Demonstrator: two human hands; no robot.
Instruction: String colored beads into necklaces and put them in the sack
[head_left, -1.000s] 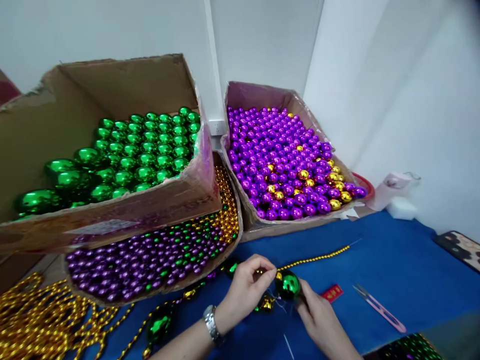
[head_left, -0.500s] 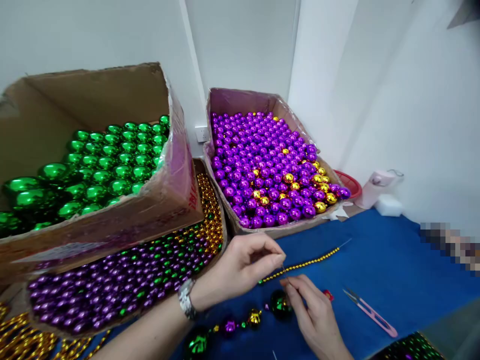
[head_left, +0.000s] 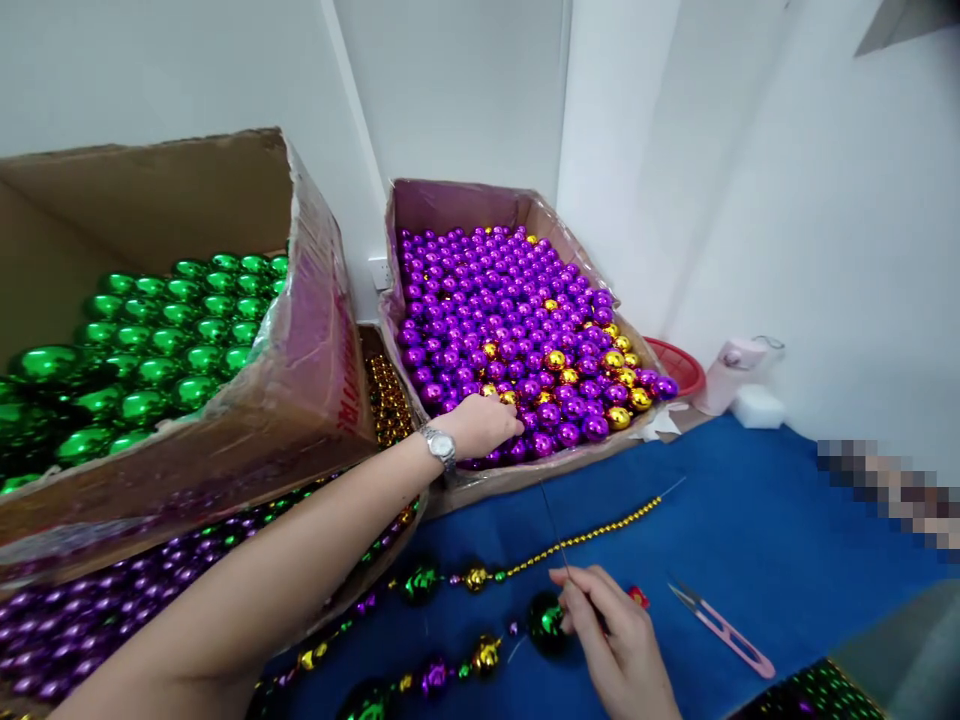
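Note:
My left hand (head_left: 486,426), with a watch (head_left: 441,448) on its wrist, reaches into the front of a cardboard box of shiny purple beads (head_left: 501,310). Its fingers are curled down among the beads; their tips are partly hidden. Above the blue cloth (head_left: 750,520), my right hand (head_left: 611,625) pinches a long thin needle (head_left: 553,515) pointing up and slightly left. Right beside those fingers is a big green bead (head_left: 546,622). A strand of gold (head_left: 486,655), purple and green beads runs left from there. Behind lies another strand ending in small gold beads (head_left: 607,530).
Pink thread snips (head_left: 724,630) lie at right, past a small red piece (head_left: 637,597). An open carton of green balls (head_left: 180,315) stands left, above small purple beads (head_left: 112,600). A red basket (head_left: 679,368) and white block (head_left: 757,405) are near the wall. A blurred-out patch is at far right.
My left hand has left the needle and moved up and forward into the box of purple beads. My right hand still pinches the needle. The view has shifted slightly.

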